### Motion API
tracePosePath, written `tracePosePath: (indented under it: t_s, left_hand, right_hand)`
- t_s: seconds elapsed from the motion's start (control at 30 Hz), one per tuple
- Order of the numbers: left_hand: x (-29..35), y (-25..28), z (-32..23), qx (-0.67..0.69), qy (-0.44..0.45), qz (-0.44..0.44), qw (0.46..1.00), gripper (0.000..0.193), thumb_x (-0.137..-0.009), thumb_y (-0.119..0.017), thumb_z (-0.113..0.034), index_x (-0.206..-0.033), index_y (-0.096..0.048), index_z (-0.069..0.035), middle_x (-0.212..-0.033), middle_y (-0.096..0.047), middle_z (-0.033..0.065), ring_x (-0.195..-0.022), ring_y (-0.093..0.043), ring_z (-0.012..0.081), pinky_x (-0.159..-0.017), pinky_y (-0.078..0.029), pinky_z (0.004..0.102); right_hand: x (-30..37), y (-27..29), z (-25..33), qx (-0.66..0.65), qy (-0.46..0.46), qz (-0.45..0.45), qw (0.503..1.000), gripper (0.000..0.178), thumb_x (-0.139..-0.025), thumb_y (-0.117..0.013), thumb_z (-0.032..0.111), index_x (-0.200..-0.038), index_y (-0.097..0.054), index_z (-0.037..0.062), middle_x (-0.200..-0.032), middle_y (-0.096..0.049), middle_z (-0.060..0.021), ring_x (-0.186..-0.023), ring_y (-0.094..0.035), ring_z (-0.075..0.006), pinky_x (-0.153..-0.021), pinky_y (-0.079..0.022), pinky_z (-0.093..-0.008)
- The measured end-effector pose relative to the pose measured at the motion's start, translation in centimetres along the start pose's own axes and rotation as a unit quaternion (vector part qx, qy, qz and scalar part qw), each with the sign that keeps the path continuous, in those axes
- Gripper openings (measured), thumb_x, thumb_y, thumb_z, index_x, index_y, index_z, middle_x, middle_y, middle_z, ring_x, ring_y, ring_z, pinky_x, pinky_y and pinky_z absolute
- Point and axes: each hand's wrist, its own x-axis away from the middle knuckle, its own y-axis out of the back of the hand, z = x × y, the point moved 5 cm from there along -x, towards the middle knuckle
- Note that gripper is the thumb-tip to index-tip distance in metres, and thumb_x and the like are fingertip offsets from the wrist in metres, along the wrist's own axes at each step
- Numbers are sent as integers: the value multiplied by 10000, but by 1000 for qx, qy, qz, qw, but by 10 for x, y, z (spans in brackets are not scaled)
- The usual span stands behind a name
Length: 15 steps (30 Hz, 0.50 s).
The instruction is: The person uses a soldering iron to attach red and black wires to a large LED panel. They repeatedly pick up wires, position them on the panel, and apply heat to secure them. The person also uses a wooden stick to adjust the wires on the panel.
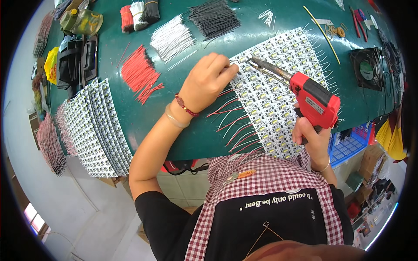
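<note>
A white LED circuit board panel lies on the green table in front of me, its rows dotted with small yellow chips. Red and white wires stick out from its left edge, and thin pale wires fringe the right edge. My left hand is pinched closed at the panel's upper left edge; what its fingertips hold is too small to make out. My right hand grips a red and black soldering gun by its handle. The gun's metal tip hovers over or touches the panel near my left fingertips; I cannot tell which.
Cut red wires, white wires and black wires lie in piles beyond my left hand. Stacked LED panels hang over the left table edge. A black fan stands right, near a yellow stick.
</note>
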Motion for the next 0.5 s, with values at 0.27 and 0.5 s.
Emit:
tracePosePath:
  t_s: [0.27,0.5]
  left_hand:
    - [4,-13,-3,1,20,22,1000,254,-725,-619,11,-976,-646,-21,-854,-540,86,-746,-577,225,-647,-494,328]
    - [2,-14,-4,-3,26,19,999,250,-732,-609,12,-978,-645,-13,-866,-537,88,-746,-577,227,-643,-494,328]
  right_hand:
    - [0,2,-10,59,-45,16,997,300,-936,-531,85,-1175,-478,-90,-555,-493,-32,-439,-463,-103,-462,-413,-256]
    - [-1,3,-13,59,-28,27,998,247,-937,-533,75,-1127,-507,-82,-568,-505,-31,-461,-486,-103,-471,-420,-255]
